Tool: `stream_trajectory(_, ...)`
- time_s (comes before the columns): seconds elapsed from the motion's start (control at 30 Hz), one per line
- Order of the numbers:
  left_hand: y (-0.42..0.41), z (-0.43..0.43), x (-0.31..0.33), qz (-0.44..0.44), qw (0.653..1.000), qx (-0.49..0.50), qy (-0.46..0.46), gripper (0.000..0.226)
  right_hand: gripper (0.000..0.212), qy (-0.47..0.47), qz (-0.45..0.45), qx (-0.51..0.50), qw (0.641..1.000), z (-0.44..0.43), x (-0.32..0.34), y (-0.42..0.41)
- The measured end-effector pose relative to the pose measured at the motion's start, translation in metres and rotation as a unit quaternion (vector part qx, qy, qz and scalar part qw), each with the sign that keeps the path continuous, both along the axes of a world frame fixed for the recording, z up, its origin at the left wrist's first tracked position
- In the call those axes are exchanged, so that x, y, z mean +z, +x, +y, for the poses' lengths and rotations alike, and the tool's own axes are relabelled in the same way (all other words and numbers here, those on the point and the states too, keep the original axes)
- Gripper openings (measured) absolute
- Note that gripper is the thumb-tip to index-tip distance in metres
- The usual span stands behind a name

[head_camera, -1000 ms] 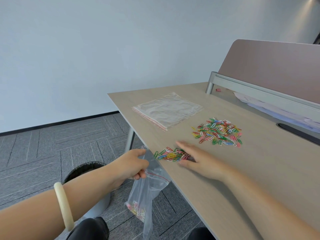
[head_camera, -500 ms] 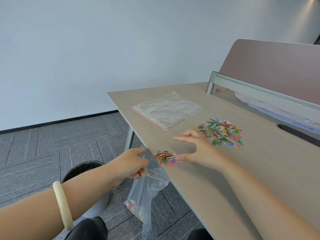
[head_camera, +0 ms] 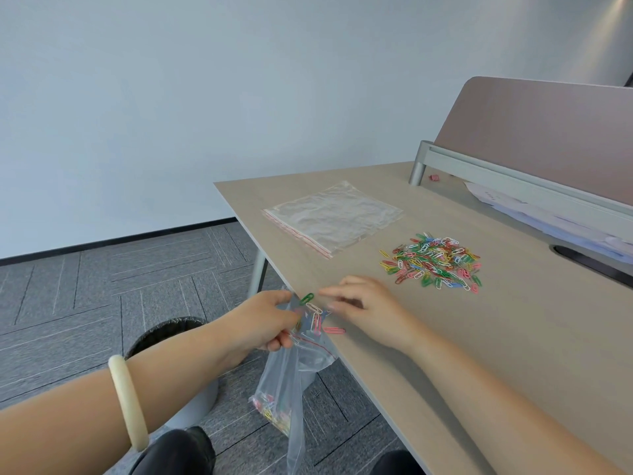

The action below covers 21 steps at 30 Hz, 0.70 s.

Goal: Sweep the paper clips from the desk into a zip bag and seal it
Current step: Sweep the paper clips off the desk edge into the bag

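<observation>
My left hand (head_camera: pixel 263 320) grips the mouth of a clear zip bag (head_camera: pixel 291 389) that hangs below the desk's left edge, with coloured clips in its bottom. My right hand (head_camera: pixel 366 310) lies on the desk (head_camera: pixel 513 337) at that edge, fingers spread, touching a few loose paper clips (head_camera: pixel 317 311) that sit at the bag's mouth. A pink clip (head_camera: pixel 335 330) lies just beside it. A large pile of coloured paper clips (head_camera: pixel 435 262) rests farther right on the desk.
A stack of spare zip bags (head_camera: pixel 332 217) lies flat at the desk's far left. A grey partition rail (head_camera: pixel 513 180) runs along the back with papers under it. A dark waste bin (head_camera: pixel 164 337) stands on the carpet below my left arm.
My right hand has slid left to the desk edge, pushing the small cluster of clips to the bag's mouth. My left hand has kept the bag at the edge.
</observation>
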<state>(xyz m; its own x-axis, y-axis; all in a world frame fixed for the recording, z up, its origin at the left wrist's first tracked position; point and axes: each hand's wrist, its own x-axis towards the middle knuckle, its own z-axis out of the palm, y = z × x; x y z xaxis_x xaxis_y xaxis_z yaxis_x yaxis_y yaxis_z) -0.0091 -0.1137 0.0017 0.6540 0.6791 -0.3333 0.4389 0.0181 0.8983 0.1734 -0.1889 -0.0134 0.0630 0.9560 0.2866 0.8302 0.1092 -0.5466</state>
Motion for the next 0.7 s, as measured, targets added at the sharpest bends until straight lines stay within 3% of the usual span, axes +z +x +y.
stream_trajectory(0.07, 0.0, 0.0, 0.0, 0.001, 1.0, 0.002, 0.001, 0.066, 0.036, -0.01, 0.005, -0.018, 1.0, -0.009, 0.009, 0.011)
stream_trajectory(0.17, 0.0, 0.003, -0.004, 0.004, 1.0, 0.004, 0.004, 0.066, 0.063, -0.1, -0.064, -0.032, 0.992, -0.025, 0.011, 0.032)
stream_trajectory(0.27, 0.0, 0.004, -0.006, 0.004, 1.0, 0.001, 0.003, 0.067, 0.071, -0.115, -0.109, -0.035, 0.987, -0.023, -0.002, 0.029)
stream_trajectory(0.33, 0.0, 0.005, -0.006, 0.004, 1.0, 0.001, 0.002, 0.067, 0.065, -0.059, -0.101, -0.045, 0.992, -0.012, -0.008, 0.018)
stream_trajectory(0.47, 0.0, 0.005, -0.004, 0.002, 1.0, -0.002, 0.003, 0.067, 0.027, 0.034, -0.064, -0.027, 0.997, 0.005, -0.009, -0.009)
stream_trajectory(0.57, -0.001, 0.005, -0.004, 0.002, 1.0, -0.004, -0.001, 0.066, 0.02, 0.057, -0.024, -0.028, 0.998, 0.003, -0.005, -0.014)
stream_trajectory(0.63, -0.002, 0.005, -0.004, 0.0, 1.0, -0.001, -0.002, 0.067, 0.031, 0.063, -0.033, -0.069, 0.995, -0.006, -0.002, -0.001)
stream_trajectory(0.7, -0.002, 0.003, -0.004, 0.0, 1.0, -0.001, 0.0, 0.067, 0.064, 0.001, -0.096, -0.089, 0.991, -0.017, -0.004, 0.015)
